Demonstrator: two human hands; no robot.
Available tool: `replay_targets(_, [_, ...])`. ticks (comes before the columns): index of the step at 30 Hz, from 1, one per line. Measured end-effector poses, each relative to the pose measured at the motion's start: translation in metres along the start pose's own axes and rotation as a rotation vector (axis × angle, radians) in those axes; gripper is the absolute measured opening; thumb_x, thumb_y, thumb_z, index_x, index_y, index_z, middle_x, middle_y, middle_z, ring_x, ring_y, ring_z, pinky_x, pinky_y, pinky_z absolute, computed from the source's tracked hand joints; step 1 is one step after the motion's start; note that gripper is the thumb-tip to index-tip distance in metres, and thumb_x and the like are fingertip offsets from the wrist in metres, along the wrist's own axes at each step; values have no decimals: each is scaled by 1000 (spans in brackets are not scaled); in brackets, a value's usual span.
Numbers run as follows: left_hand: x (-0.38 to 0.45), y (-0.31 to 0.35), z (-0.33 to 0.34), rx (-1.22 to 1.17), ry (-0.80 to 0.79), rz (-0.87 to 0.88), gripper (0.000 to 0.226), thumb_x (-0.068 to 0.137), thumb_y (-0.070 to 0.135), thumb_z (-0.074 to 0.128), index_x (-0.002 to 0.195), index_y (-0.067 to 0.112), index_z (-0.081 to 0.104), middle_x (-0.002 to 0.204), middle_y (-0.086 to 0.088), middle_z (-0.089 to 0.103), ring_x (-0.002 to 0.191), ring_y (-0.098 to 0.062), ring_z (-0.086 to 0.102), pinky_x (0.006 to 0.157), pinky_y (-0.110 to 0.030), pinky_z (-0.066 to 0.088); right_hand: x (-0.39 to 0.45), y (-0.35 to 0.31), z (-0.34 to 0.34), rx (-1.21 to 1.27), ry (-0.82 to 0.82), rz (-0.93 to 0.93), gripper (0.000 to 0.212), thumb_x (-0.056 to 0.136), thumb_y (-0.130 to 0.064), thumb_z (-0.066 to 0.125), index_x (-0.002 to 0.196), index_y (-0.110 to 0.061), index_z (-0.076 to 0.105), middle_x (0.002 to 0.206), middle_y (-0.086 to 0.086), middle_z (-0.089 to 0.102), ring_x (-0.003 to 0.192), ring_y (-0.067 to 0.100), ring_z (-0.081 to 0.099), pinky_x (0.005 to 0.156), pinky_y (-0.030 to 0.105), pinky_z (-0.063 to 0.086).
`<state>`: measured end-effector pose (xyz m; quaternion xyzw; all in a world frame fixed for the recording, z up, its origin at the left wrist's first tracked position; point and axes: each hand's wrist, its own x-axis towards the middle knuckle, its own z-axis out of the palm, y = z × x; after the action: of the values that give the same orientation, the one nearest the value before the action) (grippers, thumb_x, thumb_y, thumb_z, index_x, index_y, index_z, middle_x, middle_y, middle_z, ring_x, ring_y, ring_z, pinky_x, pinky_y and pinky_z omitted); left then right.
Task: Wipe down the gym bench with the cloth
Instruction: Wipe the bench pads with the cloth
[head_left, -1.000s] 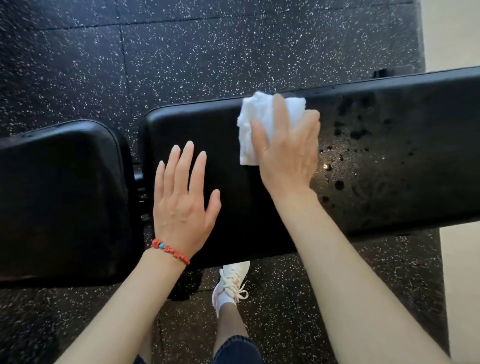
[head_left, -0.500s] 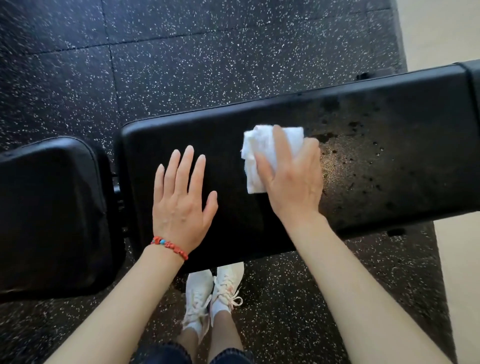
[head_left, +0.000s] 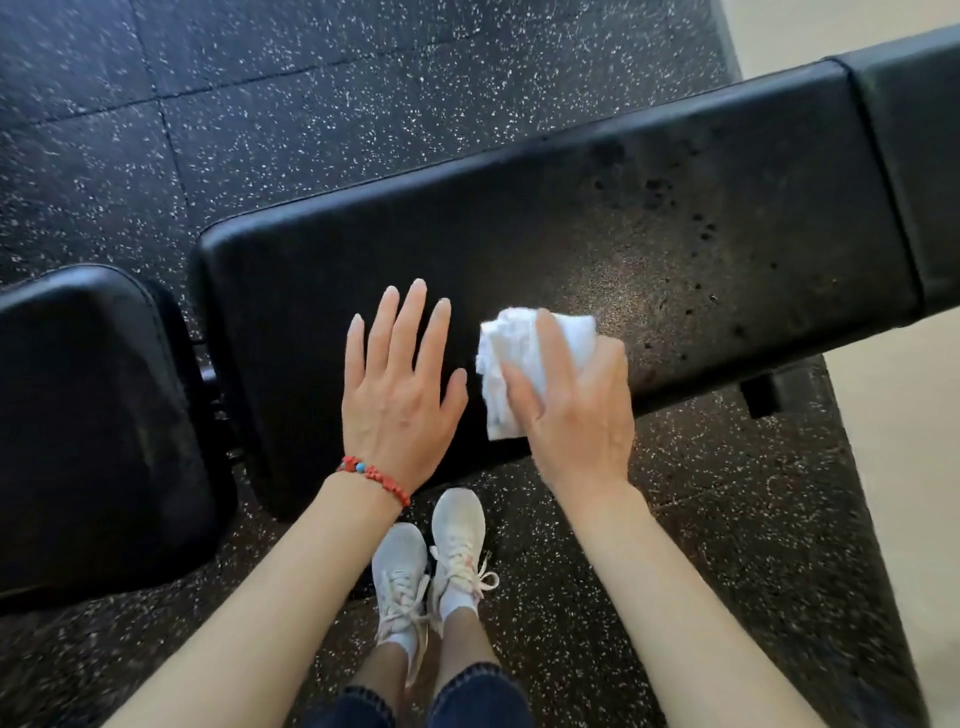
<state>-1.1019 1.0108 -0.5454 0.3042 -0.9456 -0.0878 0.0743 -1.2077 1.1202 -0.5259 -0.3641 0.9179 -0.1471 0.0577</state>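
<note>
The cloth is white and bunched, lying on the near half of the bench pad, close to its front edge. The right hand presses down on it, fingers curled over the top and gripping it, so that only the cloth's left and far parts stick out from under the palm. The cloth touches the pad beneath.

Just left of the cloth, the left hand lies flat on the same pad, fingers spread and straight, holding nothing. Its thumb tip comes near the cloth's edge but I can't say it touches. A red beaded bracelet with one blue bead circles that wrist.

The pad is black and long, running from near left to far right. To the right of the cloth its surface shows dark spots and a dull sheen, like droplets or damp marks. At the far right a seam splits off another black section. To the left, across a narrow gap with a bit of frame showing, sits a separate black seat pad.

Below the bench edge stand the person's white shoes, close together on the floor, which is black rubber tile flecked white. A pale strip runs along the right side.
</note>
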Motion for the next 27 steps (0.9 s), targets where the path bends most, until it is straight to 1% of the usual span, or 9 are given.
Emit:
replay_targets(2, [-3,3,2,13,-25,7,51,91,30,40,137,7,42,146,-17,38,136,-33,31,112,-50,18,0,17,-2,-35,13,-63,49,90,-47,46,121,-10,58,83,18,47,67,28,46,52,31,41])
replay_targets(6, [-3,1,2,16,-39,5,52,91,32,38,137,8,42,146,-16,37,136,-32,29,112,-49,16,8,55,-17,1,56,258,54,89,-52,39,129,-18,49,93,24,44,77,32,43,58,36,41])
replay_targets(8, [-2,2,2,14,-43,0,52,91,32,38,137,8,43,146,-17,38,136,-32,29,112,-49,17,7,60,-19,-4,67,315,54,88,-50,39,131,-17,47,97,25,43,79,34,43,59,34,38])
replay_targets(12, [1,11,-1,19,-14,-55,51,90,32,41,134,8,46,144,-16,41,133,-31,34,110,-49,20,22,53,-22,-19,27,300,54,89,-48,45,134,-19,43,104,23,42,86,36,44,65,34,36])
replay_targets(16, [23,27,2,11,10,-61,51,90,33,41,134,7,46,144,-16,41,133,-31,35,110,-49,20,105,48,-18,-45,25,276,55,90,-53,42,137,-24,37,118,19,39,100,33,41,75,34,34])
replay_targets(19, [41,39,10,19,-2,-79,52,91,34,40,136,8,45,145,-15,40,134,-32,32,110,-51,20,149,48,-12,-52,21,208,56,90,-54,39,137,-24,37,119,19,39,104,33,41,82,37,37])
replay_targets(22, [54,50,16,40,11,-122,52,90,33,42,136,8,45,144,-16,40,134,-32,32,110,-51,20,133,60,-11,-30,57,115,57,89,-53,37,134,-19,43,108,22,44,91,35,44,69,38,38])
replay_targets(24, [57,58,17,40,34,-173,52,90,33,43,136,8,45,144,-16,41,134,-33,32,110,-51,19,106,69,-15,-28,62,45,53,91,-49,43,131,-15,46,99,22,45,78,29,40,60,33,34])
replay_targets(27, [58,72,17,33,46,-187,53,90,34,42,137,8,42,145,-17,39,135,-32,29,111,-50,17,79,82,-21,-47,32,-35,50,91,-47,48,125,-11,52,89,21,46,71,24,37,55,29,32])
